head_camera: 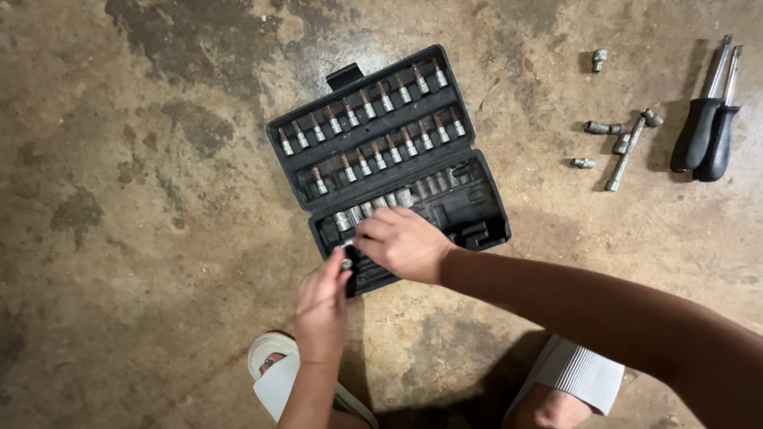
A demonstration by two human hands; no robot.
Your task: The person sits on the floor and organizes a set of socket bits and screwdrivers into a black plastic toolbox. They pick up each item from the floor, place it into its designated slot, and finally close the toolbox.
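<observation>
On stained concrete floor point(143, 199), open tool case point(477, 199) and loose sockets point(604, 127).

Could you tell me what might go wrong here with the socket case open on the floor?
The left hand pinches a small socket at the near edge of the black case; it could slip and roll across the concrete. The right hand covers the lower row, so a piece may land in the wrong slot. The loose sockets by the screwdrivers might be left out.
</observation>
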